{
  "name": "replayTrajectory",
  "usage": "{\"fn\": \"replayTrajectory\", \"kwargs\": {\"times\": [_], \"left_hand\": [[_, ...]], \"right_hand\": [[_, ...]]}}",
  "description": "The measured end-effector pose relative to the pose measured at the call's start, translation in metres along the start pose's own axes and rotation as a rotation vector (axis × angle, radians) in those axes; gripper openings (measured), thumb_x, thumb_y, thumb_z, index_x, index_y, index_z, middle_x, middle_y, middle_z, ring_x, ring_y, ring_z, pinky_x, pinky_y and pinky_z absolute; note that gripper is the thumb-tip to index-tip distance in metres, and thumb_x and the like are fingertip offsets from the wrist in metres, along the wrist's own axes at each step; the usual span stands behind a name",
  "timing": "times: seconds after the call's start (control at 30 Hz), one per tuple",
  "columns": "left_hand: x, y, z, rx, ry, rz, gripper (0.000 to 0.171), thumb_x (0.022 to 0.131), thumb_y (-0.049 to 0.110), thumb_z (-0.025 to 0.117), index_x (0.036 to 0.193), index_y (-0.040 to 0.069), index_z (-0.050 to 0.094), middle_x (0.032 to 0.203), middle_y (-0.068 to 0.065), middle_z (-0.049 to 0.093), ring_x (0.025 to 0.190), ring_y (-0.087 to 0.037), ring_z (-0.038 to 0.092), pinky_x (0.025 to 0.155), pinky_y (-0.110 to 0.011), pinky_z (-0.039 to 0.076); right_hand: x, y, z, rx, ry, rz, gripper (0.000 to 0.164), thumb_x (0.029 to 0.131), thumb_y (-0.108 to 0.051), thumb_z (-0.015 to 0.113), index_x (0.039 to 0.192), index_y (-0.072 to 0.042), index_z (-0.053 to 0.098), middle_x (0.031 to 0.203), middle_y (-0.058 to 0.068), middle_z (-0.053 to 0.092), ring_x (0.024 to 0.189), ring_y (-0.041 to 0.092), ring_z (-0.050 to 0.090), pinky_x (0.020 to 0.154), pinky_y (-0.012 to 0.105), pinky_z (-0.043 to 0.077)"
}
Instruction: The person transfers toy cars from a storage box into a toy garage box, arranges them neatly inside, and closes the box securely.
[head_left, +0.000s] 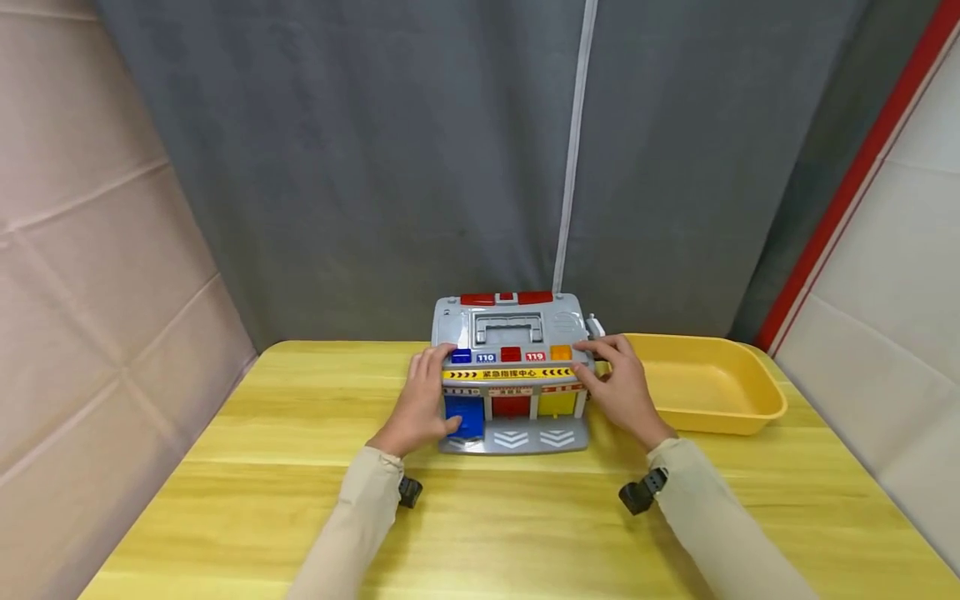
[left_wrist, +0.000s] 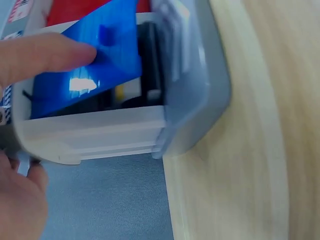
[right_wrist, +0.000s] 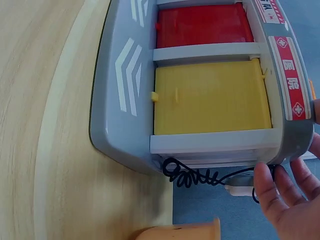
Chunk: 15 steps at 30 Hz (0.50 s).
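Observation:
A grey toy rescue station (head_left: 512, 446) with a folded carry handle (head_left: 508, 320) on its roof stands on the table. Its three small garage doors are blue (left_wrist: 90, 65), red (right_wrist: 205, 25) and yellow (right_wrist: 212, 97). The left hand (head_left: 422, 396) grips the station's left side, fingers at the roof edge, thumb against the blue door. That door is tilted ajar in the left wrist view, and a dark object with white and yellow parts (left_wrist: 129, 90) shows behind it. The red and yellow doors are closed. At the right upper corner, the right hand (head_left: 624, 387) holds the roof edge.
A yellow plastic bin (head_left: 705, 379) stands right of the station. A coiled black cord (right_wrist: 192, 176) and a white handset-like piece (right_wrist: 240, 190) hang on the station's right side. Behind the wooden table (head_left: 300, 467) hangs a grey curtain (head_left: 360, 183).

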<state>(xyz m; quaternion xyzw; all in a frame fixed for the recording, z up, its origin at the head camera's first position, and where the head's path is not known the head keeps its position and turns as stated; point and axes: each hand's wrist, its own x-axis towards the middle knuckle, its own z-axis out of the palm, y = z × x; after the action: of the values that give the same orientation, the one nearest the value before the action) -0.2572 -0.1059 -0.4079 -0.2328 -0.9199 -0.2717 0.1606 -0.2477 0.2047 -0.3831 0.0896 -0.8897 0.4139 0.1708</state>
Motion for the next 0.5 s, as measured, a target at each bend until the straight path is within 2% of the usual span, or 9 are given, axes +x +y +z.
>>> {"fn": "replayTrajectory", "kwargs": {"times": [0.03,0.3,0.5], "left_hand": [[0.000,0.000,0.001,0.019,0.009,0.005,0.112,0.062,0.011,0.095,0.152,0.013,0.026,0.150,-0.012,0.037,0.135,-0.031,0.033,0.117,-0.049,0.040],[0.000,0.000,0.012,0.091,0.134,0.057,0.115,0.054,0.004,0.096,0.149,0.010,0.030,0.146,-0.014,0.043,0.131,-0.031,0.039,0.115,-0.046,0.042],[0.000,0.001,0.017,0.098,0.190,0.058,0.115,0.053,0.001,0.095,0.148,0.011,0.030,0.144,-0.015,0.045,0.130,-0.032,0.041,0.112,-0.045,0.046]], "right_hand": [[0.000,0.000,0.000,0.002,0.000,0.002,0.034,0.096,-0.022,0.067,0.128,-0.009,0.067,0.124,0.013,0.049,0.111,0.027,0.050,0.077,0.018,0.047],[-0.001,0.000,0.001,0.006,0.003,0.013,0.033,0.097,-0.022,0.066,0.127,-0.007,0.065,0.124,0.014,0.047,0.113,0.027,0.050,0.080,0.018,0.050],[0.000,-0.003,0.000,0.020,-0.025,0.039,0.033,0.098,-0.021,0.063,0.128,-0.006,0.063,0.128,0.014,0.045,0.116,0.027,0.048,0.090,0.036,0.054]]}}
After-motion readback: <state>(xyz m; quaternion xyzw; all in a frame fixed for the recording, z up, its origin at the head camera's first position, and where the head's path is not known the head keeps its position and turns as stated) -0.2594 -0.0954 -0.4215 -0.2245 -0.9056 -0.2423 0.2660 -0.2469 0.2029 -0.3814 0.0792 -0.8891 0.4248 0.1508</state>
